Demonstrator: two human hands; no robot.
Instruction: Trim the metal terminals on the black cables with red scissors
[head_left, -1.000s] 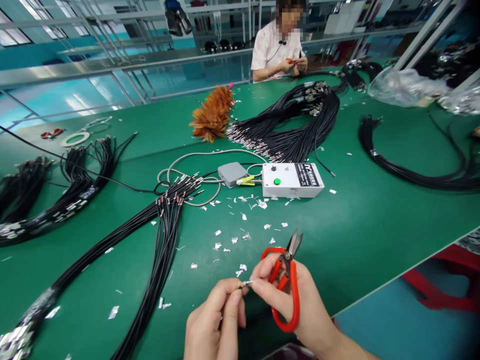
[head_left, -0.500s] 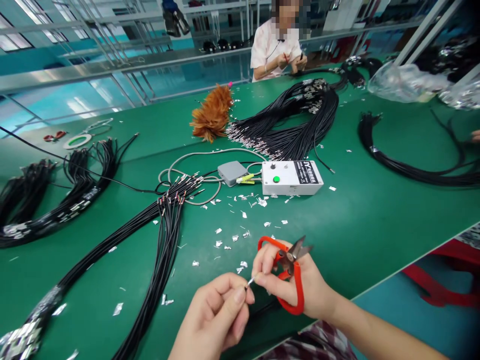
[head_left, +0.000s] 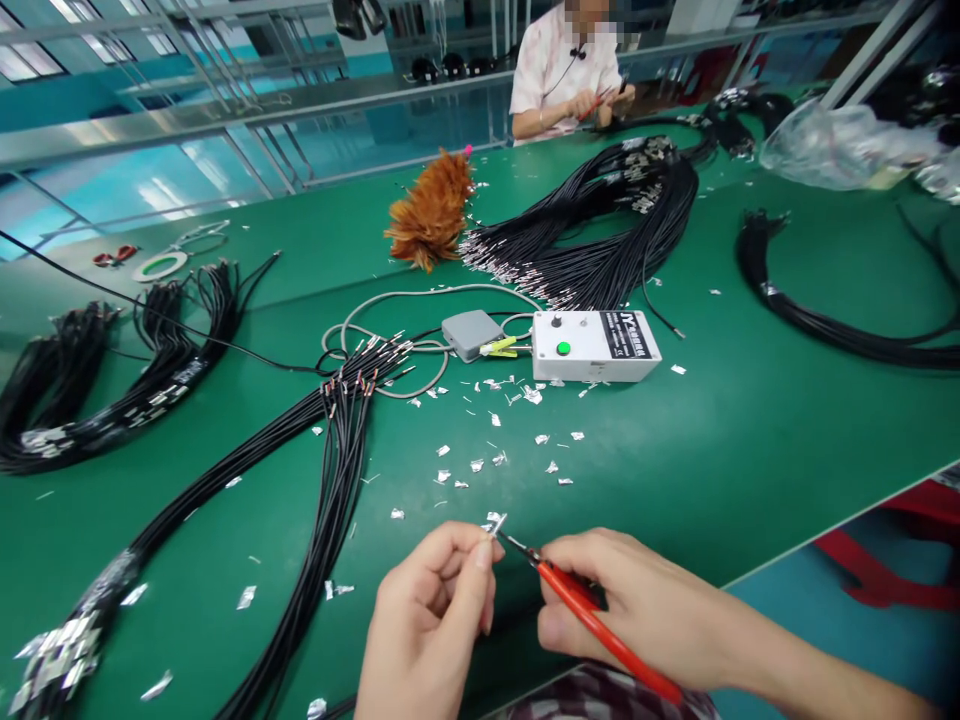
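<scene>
Far left: black cable bundles [head_left: 90, 400] spread across the green table [head_left: 750, 440]. Bare felt right of centre; table edge runs diagonally close past the hands. Left hand [head_left: 431, 620], fingers pinched shut on a small silver terminal [head_left: 495, 521]. Right hand [head_left: 637, 600] closed around red-handled scissors [head_left: 592, 620], blade tips touching the terminal just beside the left fingertips.

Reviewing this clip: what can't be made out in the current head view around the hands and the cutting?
- Wire end pinched by the left hand: hidden behind the fingertips; too small to identify.
- Scissors in the right hand: the blade tips are too small, the handle loops covered by the palm.
- White tester box label: print too small to read.
</scene>
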